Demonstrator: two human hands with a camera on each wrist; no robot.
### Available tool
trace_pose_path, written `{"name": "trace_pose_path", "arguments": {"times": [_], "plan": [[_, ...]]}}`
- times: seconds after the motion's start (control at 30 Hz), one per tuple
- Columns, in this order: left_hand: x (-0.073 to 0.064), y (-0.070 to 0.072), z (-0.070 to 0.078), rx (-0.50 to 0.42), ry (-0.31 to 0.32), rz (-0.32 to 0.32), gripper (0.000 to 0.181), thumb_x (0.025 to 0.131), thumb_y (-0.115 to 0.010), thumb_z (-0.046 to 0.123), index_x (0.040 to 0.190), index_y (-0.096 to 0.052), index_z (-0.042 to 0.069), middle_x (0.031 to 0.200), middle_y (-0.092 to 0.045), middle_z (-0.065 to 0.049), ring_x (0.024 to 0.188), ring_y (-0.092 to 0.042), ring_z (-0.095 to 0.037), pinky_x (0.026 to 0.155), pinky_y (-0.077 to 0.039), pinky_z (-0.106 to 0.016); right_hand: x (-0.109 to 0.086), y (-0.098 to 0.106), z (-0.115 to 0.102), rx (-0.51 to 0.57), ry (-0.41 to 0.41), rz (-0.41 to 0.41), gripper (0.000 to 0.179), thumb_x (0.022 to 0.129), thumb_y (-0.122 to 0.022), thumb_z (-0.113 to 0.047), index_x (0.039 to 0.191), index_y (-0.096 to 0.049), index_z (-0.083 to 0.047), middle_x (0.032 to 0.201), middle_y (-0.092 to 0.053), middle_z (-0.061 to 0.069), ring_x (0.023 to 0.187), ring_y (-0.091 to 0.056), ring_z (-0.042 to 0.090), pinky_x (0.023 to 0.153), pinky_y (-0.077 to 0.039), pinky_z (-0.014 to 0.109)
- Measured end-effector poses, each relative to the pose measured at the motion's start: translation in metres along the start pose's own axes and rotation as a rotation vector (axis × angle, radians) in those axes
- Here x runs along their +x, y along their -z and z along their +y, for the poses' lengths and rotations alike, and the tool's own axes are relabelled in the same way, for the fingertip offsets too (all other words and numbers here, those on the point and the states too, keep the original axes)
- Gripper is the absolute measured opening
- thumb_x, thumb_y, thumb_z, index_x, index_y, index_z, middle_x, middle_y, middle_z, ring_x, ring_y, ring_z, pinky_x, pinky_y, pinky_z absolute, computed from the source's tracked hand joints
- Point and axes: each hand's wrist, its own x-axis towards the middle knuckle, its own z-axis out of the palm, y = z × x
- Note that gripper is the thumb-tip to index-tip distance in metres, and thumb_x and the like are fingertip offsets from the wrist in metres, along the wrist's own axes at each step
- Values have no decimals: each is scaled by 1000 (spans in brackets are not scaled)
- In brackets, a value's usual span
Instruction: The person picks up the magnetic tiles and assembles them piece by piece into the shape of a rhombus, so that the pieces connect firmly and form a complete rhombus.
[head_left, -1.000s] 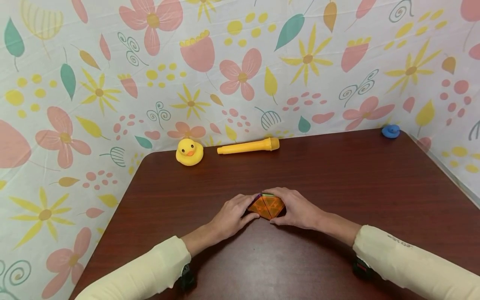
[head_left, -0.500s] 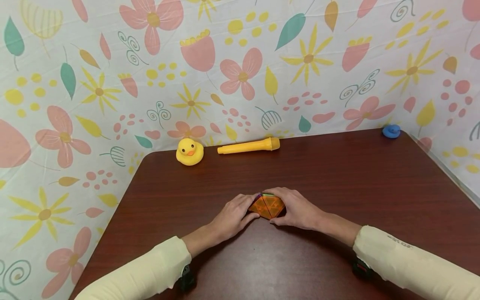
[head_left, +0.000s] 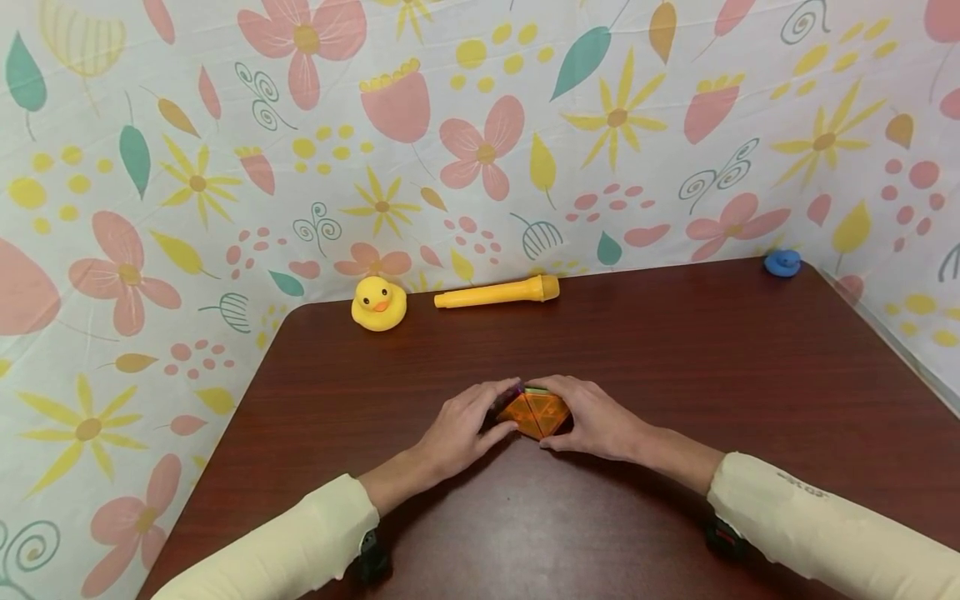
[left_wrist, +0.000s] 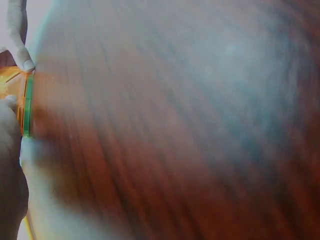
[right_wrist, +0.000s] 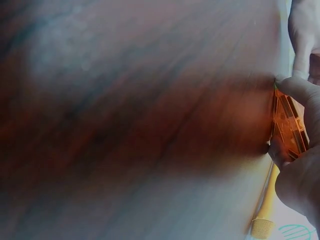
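A small block of translucent magnetic tiles (head_left: pixel 534 414), with orange triangular faces on top and green and purple edges at the far side, lies at mid-table between both hands. My left hand (head_left: pixel 461 429) holds its left side, thumb at the near edge and fingertips by the purple piece (head_left: pixel 516 389). On the right side, my right hand (head_left: pixel 600 422) grips the block with the thumb at the near edge and fingers over the far edge. A green edge (left_wrist: pixel 28 105) shows under the orange in the left wrist view. The tiles' undersides are hidden.
At the back of the brown table (head_left: pixel 337 383) sit a yellow rubber duck (head_left: pixel 379 305) and a yellow toy microphone (head_left: pixel 497 292). A small blue duck (head_left: pixel 782 262) stands in the far right corner. A flower-patterned cloth (head_left: pixel 480 125) hangs behind.
The left fingers have lifted slightly away from the orange faces, and a dark gap shows beside the purple piece. The right hand and the tiles have stayed nearly still.
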Motion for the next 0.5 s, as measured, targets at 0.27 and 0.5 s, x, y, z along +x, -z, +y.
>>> {"name": "trace_pose_path", "arguments": {"times": [0.27, 0.5], "plan": [[5, 2, 0, -32, -145, 150, 40, 99, -78, 13, 137, -66, 15, 136, -63, -1, 124, -63, -11, 99, -54, -24, -1, 0, 1, -39, 10, 3, 79, 79, -97, -13, 146, -56, -1, 134, -66, 13, 112, -66, 23, 92, -59, 43], [6, -1, 0, -52, -148, 185, 36, 97, -80, 10, 132, -70, 16, 130, -68, 1, 121, -66, -8, 96, -55, -23, 0, 0, 1, -23, 13, 2, 78, 80, -96, -16, 145, -56, -1, 133, -66, 12, 112, -66, 23, 91, -59, 41]]}}
